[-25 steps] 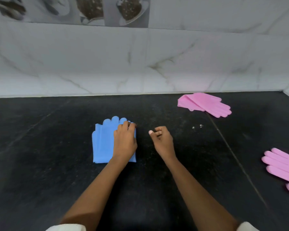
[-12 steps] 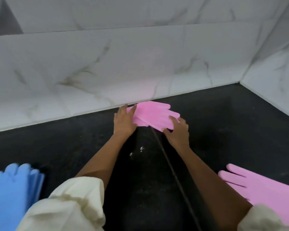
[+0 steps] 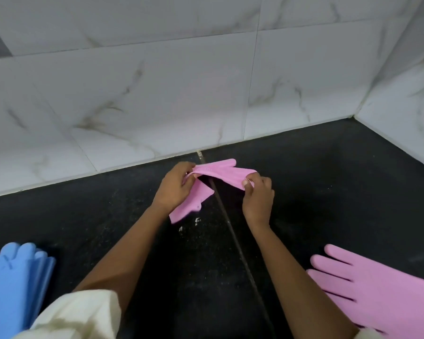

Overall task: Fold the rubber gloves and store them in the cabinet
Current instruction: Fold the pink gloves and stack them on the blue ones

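Observation:
A pink rubber glove point(image 3: 220, 171) is lifted off the black counter point(image 3: 328, 192) near the back wall. My left hand point(image 3: 175, 187) pinches its left end, and part of the glove hangs down below that hand. My right hand point(image 3: 258, 194) pinches its right edge. A second pink glove point(image 3: 377, 289) lies flat at the lower right, fingers pointing up-left. The folded blue gloves point(image 3: 12, 282) lie at the lower left, partly behind my cream sleeve point(image 3: 78, 316). No cabinet is in view.
White marble-look tiles point(image 3: 181, 94) form the back wall and meet a side wall point(image 3: 406, 99) at the right corner. A seam point(image 3: 233, 236) runs diagonally across the counter between my arms. Small white specks point(image 3: 196, 220) lie near the hanging glove.
My hands left the folded blue gloves and reached the pink glove by the wall. They now grip it and have raised it off the counter, so it is unfolding.

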Action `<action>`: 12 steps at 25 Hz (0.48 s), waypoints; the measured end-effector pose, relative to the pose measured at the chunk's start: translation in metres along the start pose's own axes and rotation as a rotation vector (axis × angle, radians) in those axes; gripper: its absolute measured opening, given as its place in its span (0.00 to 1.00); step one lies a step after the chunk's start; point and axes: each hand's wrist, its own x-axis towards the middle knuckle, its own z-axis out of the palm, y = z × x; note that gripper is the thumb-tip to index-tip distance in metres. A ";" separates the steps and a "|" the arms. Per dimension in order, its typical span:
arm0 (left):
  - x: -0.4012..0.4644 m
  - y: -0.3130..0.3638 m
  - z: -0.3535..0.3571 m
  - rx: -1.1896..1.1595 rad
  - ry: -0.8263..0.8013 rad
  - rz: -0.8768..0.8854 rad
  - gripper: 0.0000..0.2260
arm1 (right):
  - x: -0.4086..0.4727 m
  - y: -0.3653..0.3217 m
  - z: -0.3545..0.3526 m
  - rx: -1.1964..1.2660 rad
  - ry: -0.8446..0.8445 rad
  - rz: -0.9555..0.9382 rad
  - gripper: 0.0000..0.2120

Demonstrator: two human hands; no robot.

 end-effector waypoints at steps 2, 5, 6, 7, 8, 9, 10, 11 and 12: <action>-0.035 0.010 -0.013 -0.021 -0.003 0.020 0.07 | -0.025 -0.010 -0.013 0.391 -0.005 0.125 0.06; -0.098 0.030 -0.039 -0.035 0.027 0.086 0.05 | -0.078 -0.038 -0.034 0.984 -0.110 0.361 0.10; -0.118 0.037 -0.049 -0.041 0.044 0.116 0.04 | -0.094 -0.047 -0.038 1.119 -0.146 0.400 0.10; -0.139 0.044 -0.063 -0.055 0.067 0.152 0.04 | -0.111 -0.056 -0.040 1.217 -0.194 0.406 0.10; -0.159 0.051 -0.079 -0.082 0.089 0.201 0.04 | -0.129 -0.065 -0.042 1.292 -0.249 0.391 0.09; -0.176 0.056 -0.095 -0.119 0.093 0.252 0.04 | -0.144 -0.072 -0.043 1.354 -0.318 0.370 0.09; -0.193 0.061 -0.111 -0.152 0.082 0.308 0.05 | -0.159 -0.078 -0.043 1.399 -0.386 0.352 0.08; -0.207 0.065 -0.123 -0.169 0.059 0.356 0.05 | -0.171 -0.084 -0.044 1.428 -0.442 0.336 0.07; -0.221 0.069 -0.129 -0.160 0.032 0.380 0.05 | -0.182 -0.087 -0.045 1.425 -0.479 0.320 0.08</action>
